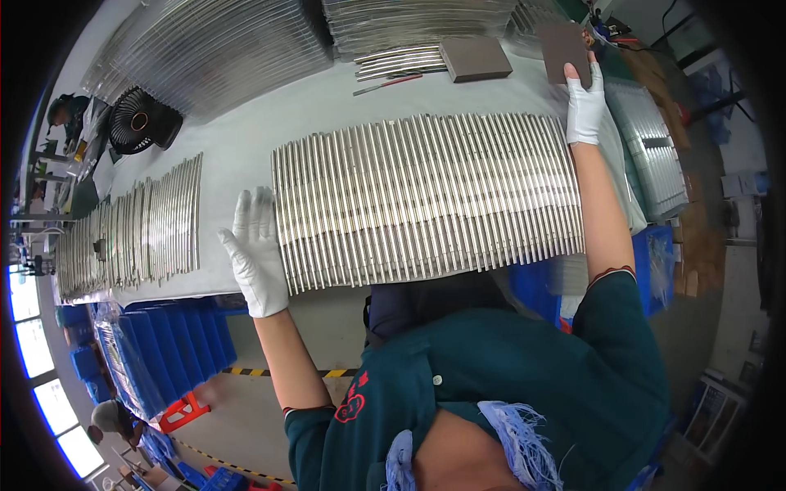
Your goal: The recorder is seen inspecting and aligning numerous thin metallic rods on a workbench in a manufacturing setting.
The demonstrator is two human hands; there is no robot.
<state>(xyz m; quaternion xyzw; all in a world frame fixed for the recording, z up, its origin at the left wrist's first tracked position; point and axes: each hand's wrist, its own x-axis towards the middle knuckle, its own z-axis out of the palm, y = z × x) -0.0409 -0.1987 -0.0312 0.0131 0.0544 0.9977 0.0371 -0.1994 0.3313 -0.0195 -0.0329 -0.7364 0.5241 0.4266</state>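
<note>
A long row of thin, shiny metal rods [426,192] lies side by side across the table in front of me. My left hand [257,255], in a white glove, rests flat at the row's left end, fingers stretched out and thumb apart, holding nothing. Beyond the row's far right corner, my right hand [584,102], gloved with bare fingertips, grips a flat brown rectangular pad [565,51] that looks like a sanding sponge. The thumb lies on its face; the other fingers are partly hidden behind it.
More rods [143,225] lie at the left, near a black fan [141,121]. A brown block [476,60], a few loose rods [401,62] and a thin red-handled tool [389,83] lie at the back. Clear plastic trays [213,57] are stacked behind. Blue bins [176,344] stand below.
</note>
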